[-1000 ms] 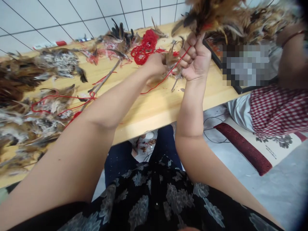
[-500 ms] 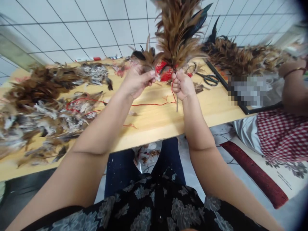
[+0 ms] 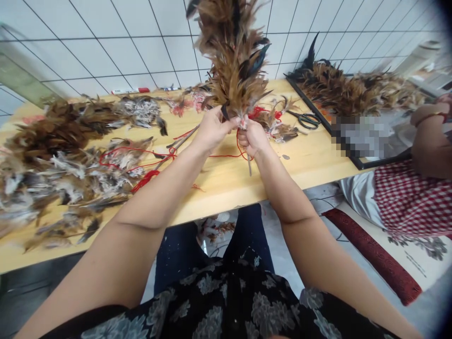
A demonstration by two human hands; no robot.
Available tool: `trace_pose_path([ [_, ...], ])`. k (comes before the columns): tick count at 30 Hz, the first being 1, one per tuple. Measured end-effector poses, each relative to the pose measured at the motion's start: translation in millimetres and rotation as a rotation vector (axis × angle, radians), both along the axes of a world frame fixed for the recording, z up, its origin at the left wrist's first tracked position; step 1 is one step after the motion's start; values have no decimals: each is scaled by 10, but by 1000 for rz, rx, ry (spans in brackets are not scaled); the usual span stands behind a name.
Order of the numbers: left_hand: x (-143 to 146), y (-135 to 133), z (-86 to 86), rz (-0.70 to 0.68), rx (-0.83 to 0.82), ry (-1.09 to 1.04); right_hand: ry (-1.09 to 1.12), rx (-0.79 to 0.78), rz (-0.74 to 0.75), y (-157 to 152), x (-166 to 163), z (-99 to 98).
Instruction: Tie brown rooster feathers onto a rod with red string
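Observation:
A feather duster [image 3: 231, 61] of brown feathers with a few dark ones stands upright over the table. Around its thin stick, just under the feathers, my right hand [image 3: 253, 137] is closed; the stick's bare end pokes out below. My left hand [image 3: 214, 127] pinches feathers [image 3: 224, 111] against the duster's base, its fingertips touching my right hand. From there red thread [image 3: 226, 156] hangs down and runs left across the table, behind my left forearm. A hank of red thread [image 3: 145, 181] lies beside that forearm.
Loose feathers [image 3: 67, 127] are heaped on the table's left side. Black-handled scissors [image 3: 308, 121] lie to the right, beside a black-edged tray [image 3: 348, 157] holding more feathers. Another person's arm [image 3: 429, 136] is at the far right. A tiled wall [image 3: 148, 56] stands behind the table.
My left hand has moved right with its feathers, from beside the duster onto its base. The duster and my right hand have shifted left and slightly down.

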State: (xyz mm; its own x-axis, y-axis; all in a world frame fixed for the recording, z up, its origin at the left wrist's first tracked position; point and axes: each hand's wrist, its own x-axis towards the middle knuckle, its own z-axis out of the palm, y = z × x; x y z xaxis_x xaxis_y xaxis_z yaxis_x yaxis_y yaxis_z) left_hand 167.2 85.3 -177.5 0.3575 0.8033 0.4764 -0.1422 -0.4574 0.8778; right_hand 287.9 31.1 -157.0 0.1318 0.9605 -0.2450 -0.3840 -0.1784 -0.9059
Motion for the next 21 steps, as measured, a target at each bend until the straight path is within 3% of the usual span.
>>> trace_pose_path([
  [7, -100, 67, 82, 35, 11, 115, -87, 57, 64, 7, -13, -48],
  [11, -96, 66, 78, 150, 42, 148, -178, 94, 70, 47, -41, -120],
  [21, -67, 110, -8, 267, 12, 18, -584, 351, -42, 212, -40, -333],
])
